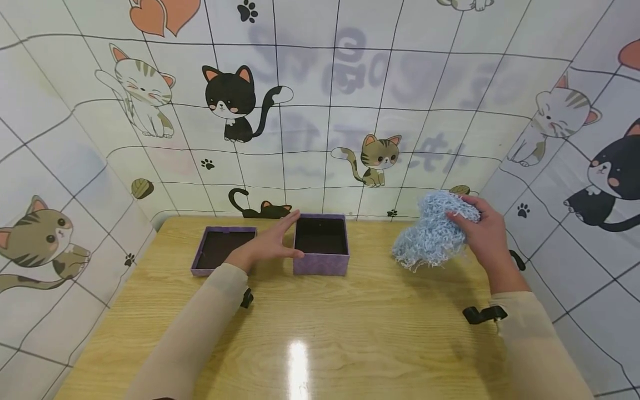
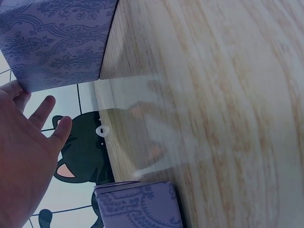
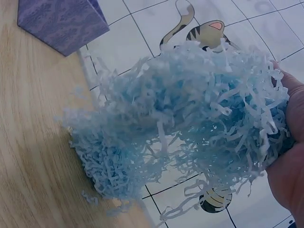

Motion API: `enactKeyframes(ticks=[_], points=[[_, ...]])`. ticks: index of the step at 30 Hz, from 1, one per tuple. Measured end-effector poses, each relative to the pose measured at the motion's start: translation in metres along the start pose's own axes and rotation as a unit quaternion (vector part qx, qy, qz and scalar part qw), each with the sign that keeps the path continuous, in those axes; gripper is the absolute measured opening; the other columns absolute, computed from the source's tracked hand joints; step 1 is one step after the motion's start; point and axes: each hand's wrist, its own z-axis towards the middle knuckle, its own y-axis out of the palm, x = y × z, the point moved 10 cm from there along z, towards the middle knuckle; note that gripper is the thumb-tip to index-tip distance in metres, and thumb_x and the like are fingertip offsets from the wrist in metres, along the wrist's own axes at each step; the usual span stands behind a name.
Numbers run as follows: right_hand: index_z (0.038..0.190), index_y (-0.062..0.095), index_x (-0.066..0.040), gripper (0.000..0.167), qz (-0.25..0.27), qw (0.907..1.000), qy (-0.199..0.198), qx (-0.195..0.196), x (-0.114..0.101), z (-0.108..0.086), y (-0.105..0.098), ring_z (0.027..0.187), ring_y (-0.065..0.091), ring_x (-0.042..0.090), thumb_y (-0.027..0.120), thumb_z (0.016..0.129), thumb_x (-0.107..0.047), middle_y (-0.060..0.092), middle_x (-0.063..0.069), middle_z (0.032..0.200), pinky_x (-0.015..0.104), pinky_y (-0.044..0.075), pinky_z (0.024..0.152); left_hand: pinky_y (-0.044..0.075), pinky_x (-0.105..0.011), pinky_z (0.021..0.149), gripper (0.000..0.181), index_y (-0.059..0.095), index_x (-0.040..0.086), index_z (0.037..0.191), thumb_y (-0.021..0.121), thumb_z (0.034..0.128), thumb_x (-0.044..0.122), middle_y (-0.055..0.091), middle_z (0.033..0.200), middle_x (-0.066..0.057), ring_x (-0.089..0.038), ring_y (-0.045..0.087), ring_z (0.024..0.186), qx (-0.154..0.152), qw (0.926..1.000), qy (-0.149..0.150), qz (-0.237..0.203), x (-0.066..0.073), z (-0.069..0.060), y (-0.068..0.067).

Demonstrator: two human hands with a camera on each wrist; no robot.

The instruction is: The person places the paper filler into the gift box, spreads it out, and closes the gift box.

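A purple patterned box [image 1: 321,264] stands with its dark inside facing up near the back of the table. My left hand [image 1: 267,243] is at its left side with fingers spread, thumb by the front corner and fingertips by the back one. In the left wrist view that hand [image 2: 26,152] is beside the box [image 2: 57,42], fingertips at its edge. To the right, my right hand [image 1: 487,236] grips a clump of pale blue shredded paper [image 1: 434,233], held above the table. In the right wrist view the shreds [image 3: 180,104] hang loosely from the hand [image 3: 289,156].
A shallow purple lid [image 1: 220,250] lies with its dark inside up, left of the box and partly behind my left hand. The wooden table [image 1: 350,333] meets a cat-patterned sheet [image 1: 310,128] at the back and sides.
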Motion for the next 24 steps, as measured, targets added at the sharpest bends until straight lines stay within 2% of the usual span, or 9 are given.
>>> enactKeyframes(ticks=[3, 5, 9, 10, 12, 15, 17, 20, 24], points=[[0.164, 0.055, -0.019, 0.069, -0.001, 1.0, 0.006, 0.004, 0.0, -0.001, 0.0, 0.156, 0.044, 0.038, 0.076, 0.105, -0.048, 0.045, 0.013, 0.172, 0.055, 0.046, 0.118, 0.015, -0.07, 0.131, 0.124, 0.006, 0.029, 0.18, 0.083, 0.0917, 0.067, 0.002, 0.187, 0.0, -0.034, 0.001, 0.171, -0.002, 1.0, -0.003, 0.0, 0.0, -0.001, 0.0], [0.164, 0.056, -0.019, 0.068, -0.001, 0.9999, 0.009, 0.006, 0.001, 0.0, -0.001, 0.154, 0.046, 0.038, 0.076, 0.105, -0.048, 0.046, 0.013, 0.172, 0.043, 0.051, 0.113, 0.015, -0.068, 0.132, 0.125, 0.005, 0.029, 0.18, 0.083, 0.0913, 0.068, 0.002, 0.187, 0.002, -0.033, 0.001, 0.171, -0.003, 1.0, -0.004, 0.001, 0.0, -0.001, 0.0], [0.163, 0.057, -0.02, 0.066, 0.003, 1.0, 0.009, -0.002, 0.0, 0.003, -0.001, 0.155, 0.045, 0.036, 0.076, 0.106, -0.047, 0.046, 0.012, 0.172, 0.032, 0.051, 0.109, 0.014, -0.067, 0.132, 0.125, 0.006, 0.027, 0.18, 0.083, 0.0916, 0.067, 0.002, 0.187, 0.003, -0.034, 0.001, 0.171, -0.003, 1.0, -0.006, 0.001, 0.002, -0.001, -0.001], [0.163, 0.057, -0.02, 0.065, 0.001, 1.0, 0.005, -0.006, -0.001, 0.003, 0.0, 0.156, 0.043, 0.036, 0.075, 0.106, -0.046, 0.045, 0.012, 0.172, 0.033, 0.05, 0.111, 0.014, -0.067, 0.132, 0.125, 0.006, 0.027, 0.18, 0.083, 0.0916, 0.067, 0.002, 0.187, 0.003, -0.032, 0.001, 0.171, -0.004, 1.0, -0.007, -0.001, 0.002, -0.001, -0.001], [0.163, 0.057, -0.019, 0.064, 0.0, 0.9999, -0.001, -0.014, -0.003, 0.003, 0.001, 0.16, 0.038, 0.036, 0.074, 0.108, -0.044, 0.043, 0.013, 0.174, 0.044, 0.047, 0.117, 0.014, -0.067, 0.132, 0.124, 0.006, 0.027, 0.18, 0.084, 0.0919, 0.066, 0.002, 0.187, 0.003, -0.031, 0.0, 0.171, -0.005, 0.9999, -0.01, -0.003, 0.003, -0.002, -0.001], [0.162, 0.057, -0.016, 0.061, 0.0, 0.9997, -0.015, -0.02, -0.008, 0.003, 0.001, 0.165, 0.029, 0.036, 0.073, 0.109, -0.041, 0.041, 0.013, 0.175, 0.056, 0.043, 0.119, 0.014, -0.066, 0.132, 0.124, 0.006, 0.026, 0.18, 0.084, 0.0919, 0.065, 0.002, 0.187, 0.002, -0.03, 0.001, 0.171, -0.005, 0.9999, -0.012, -0.003, 0.004, -0.003, -0.001], [0.161, 0.059, -0.017, 0.059, 0.0, 0.9996, -0.023, -0.018, -0.013, 0.005, -0.001, 0.165, 0.028, 0.035, 0.074, 0.109, -0.04, 0.041, 0.011, 0.175, 0.056, 0.043, 0.117, 0.014, -0.067, 0.132, 0.125, 0.007, 0.026, 0.18, 0.085, 0.0915, 0.065, 0.003, 0.187, 0.001, -0.031, 0.001, 0.171, -0.005, 0.9999, -0.01, -0.002, 0.005, -0.003, -0.001], [0.159, 0.062, -0.02, 0.058, -0.007, 0.9992, -0.037, -0.009, -0.021, 0.008, -0.006, 0.161, 0.035, 0.03, 0.075, 0.108, -0.042, 0.047, 0.007, 0.172, 0.044, 0.046, 0.111, 0.013, -0.068, 0.132, 0.125, 0.007, 0.025, 0.18, 0.085, 0.0909, 0.065, 0.003, 0.187, 0.0, -0.033, 0.001, 0.171, -0.002, 1.0, -0.006, -0.004, 0.006, -0.003, -0.002], [0.158, 0.064, -0.024, 0.055, -0.017, 0.9985, -0.051, -0.001, -0.035, 0.012, -0.011, 0.146, 0.051, 0.021, 0.075, 0.107, -0.043, 0.055, 0.005, 0.165, 0.02, 0.048, 0.097, 0.013, -0.069, 0.132, 0.125, 0.006, 0.026, 0.18, 0.084, 0.091, 0.067, 0.003, 0.187, -0.002, -0.035, 0.001, 0.171, 0.001, 1.0, -0.004, 0.001, 0.004, -0.003, -0.001]])
